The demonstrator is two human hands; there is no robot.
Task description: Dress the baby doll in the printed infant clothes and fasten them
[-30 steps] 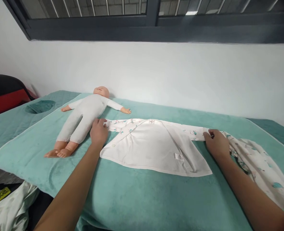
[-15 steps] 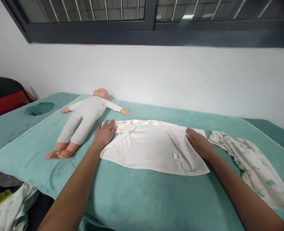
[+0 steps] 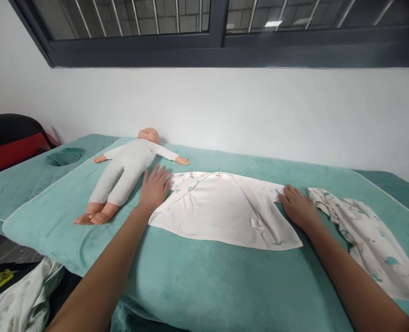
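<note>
A white baby shirt (image 3: 218, 207) with a small teal print lies spread open on the green covered bed, its inside facing up. My left hand (image 3: 155, 186) rests on its left sleeve end, palm down with fingers spread. On the opposite side, my right hand (image 3: 298, 205) lies over the end of the right sleeve, fingers stretched out. Neither hand grips the cloth. Left of the shirt, a baby doll (image 3: 130, 166) in a white body lies on its back, arms out. Right of my right hand are printed baby pants (image 3: 367, 240).
The green bed cover (image 3: 225, 286) runs back to a white wall (image 3: 225, 110) below a dark window frame (image 3: 135, 53). A face hole (image 3: 65, 157) is at the left. A black and red object (image 3: 14, 143) stands beyond it. Crumpled printed cloth (image 3: 24, 299) hangs low at the left.
My right hand has slid outward to the right, from the shirt's body to the sleeve end, which now shows. My left hand's fingers have spread and lifted slightly. The view has shifted a little.
</note>
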